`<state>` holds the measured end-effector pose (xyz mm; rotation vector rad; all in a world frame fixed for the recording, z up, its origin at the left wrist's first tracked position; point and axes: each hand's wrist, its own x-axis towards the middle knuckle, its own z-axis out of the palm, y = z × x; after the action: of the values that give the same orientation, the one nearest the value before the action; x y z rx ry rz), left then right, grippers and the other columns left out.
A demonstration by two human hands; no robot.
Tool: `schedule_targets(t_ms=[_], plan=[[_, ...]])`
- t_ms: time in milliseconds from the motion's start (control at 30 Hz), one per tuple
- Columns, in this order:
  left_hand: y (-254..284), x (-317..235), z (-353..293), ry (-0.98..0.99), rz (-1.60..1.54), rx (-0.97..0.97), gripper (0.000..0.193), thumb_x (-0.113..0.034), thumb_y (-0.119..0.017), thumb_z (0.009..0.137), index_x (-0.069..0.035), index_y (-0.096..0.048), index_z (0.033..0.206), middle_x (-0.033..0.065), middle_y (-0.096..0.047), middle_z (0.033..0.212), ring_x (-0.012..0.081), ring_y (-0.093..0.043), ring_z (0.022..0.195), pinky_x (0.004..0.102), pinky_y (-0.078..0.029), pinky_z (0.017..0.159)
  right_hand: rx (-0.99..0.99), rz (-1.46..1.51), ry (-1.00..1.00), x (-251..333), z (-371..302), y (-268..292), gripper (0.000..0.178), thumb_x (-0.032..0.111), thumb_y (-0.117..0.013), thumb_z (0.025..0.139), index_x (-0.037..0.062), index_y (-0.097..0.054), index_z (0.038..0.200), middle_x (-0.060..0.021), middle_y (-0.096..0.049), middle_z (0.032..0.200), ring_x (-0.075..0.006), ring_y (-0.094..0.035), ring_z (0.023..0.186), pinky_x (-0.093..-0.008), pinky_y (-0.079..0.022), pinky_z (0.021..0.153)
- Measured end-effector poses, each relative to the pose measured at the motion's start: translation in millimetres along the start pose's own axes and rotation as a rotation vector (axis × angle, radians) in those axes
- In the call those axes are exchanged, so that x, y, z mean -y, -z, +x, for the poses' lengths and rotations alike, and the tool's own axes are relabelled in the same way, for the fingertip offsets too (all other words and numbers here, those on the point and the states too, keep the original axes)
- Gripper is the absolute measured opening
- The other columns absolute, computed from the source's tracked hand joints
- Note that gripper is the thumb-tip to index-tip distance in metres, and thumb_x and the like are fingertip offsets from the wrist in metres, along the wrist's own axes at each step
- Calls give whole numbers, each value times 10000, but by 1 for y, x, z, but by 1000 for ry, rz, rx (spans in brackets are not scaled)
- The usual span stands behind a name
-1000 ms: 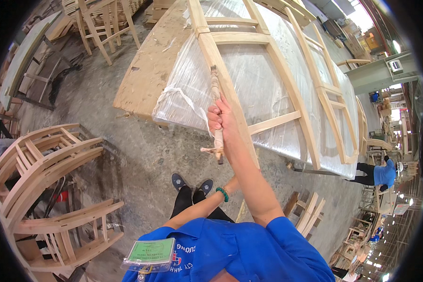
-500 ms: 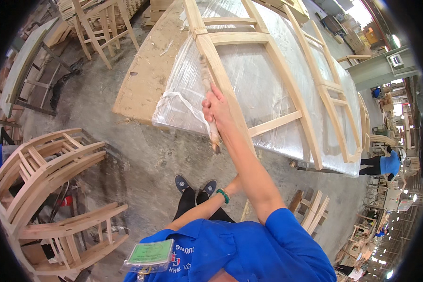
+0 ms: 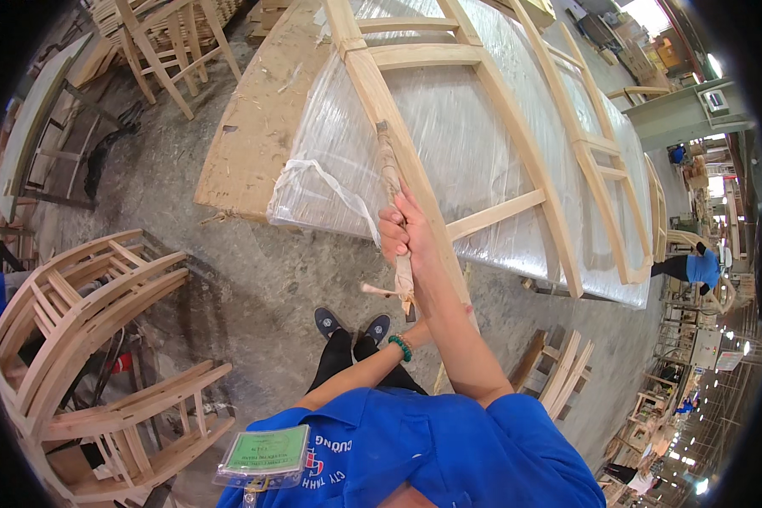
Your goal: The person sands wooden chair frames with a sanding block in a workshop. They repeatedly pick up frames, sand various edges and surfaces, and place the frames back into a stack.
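Note:
My right hand [image 3: 405,230] is wrapped around a narrow metal bar bound in pale cloth or tape [image 3: 388,161]. Its dark flat tip points away from me, and a loose strip hangs from its near end. The bar lies along the left leg of a pale wooden chair frame [image 3: 398,127], close to or against its side. My left forearm, with a green bead bracelet, passes under my right forearm. Most of my left hand [image 3: 432,333] is hidden there, close to the near end of that leg, so its grip does not show.
The chair frame rests on a plastic-wrapped stack [image 3: 313,190] with brown board [image 3: 254,135] at its left. A second wooden frame [image 3: 588,157] lies to the right. Curved wooden frames [image 3: 85,296] stand at left; wood strips [image 3: 563,372] lie at lower right. A person in blue [image 3: 701,267] is far right.
My right hand has drawn the wrapped bar toward me along the frame's leg. A loose strip now sticks out at its near end. My left arm has barely shifted.

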<state>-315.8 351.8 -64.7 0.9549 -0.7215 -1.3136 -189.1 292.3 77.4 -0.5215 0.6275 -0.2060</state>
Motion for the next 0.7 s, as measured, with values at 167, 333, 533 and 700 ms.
schedule_targets(t_ms=[167, 333, 533, 700], plan=[[2, 1, 5, 1, -23, 0, 488, -218, -644, 880, 40, -472, 1257, 146, -574, 1228, 211, -501, 1167, 354, -395, 1005, -131, -159, 31, -10, 3, -24, 521, 182, -473, 980, 286, -293, 1458, 16, -404, 692, -42, -332, 436, -195, -305, 318], [-3, 5, 10, -2, -49, 16, 490, -216, -641, 882, 41, -468, 1261, 146, -575, 1224, 211, -501, 1165, 354, -394, 1006, -70, -142, 27, 0, 12, -14, 569, 185, -488, 966, 220, -245, 1480, -5, -424, 682, -55, -358, 426, -209, -314, 319], [-1, 9, 5, 5, -55, -12, 492, -215, -637, 883, 42, -463, 1265, 145, -575, 1220, 212, -501, 1163, 353, -393, 1007, -17, -88, 15, 3, 23, -14, 560, 174, -485, 970, 251, -252, 1473, 6, -408, 693, -48, -340, 435, -205, -295, 325], [-1, 12, 0, 16, -61, -36, 493, -213, -635, 885, 43, -458, 1268, 145, -575, 1216, 213, -500, 1161, 352, -392, 1008, -48, -168, 61, -4, 31, -15, 555, 169, -470, 966, 239, -262, 1476, -6, -444, 693, -51, -351, 428, -207, -308, 330]])
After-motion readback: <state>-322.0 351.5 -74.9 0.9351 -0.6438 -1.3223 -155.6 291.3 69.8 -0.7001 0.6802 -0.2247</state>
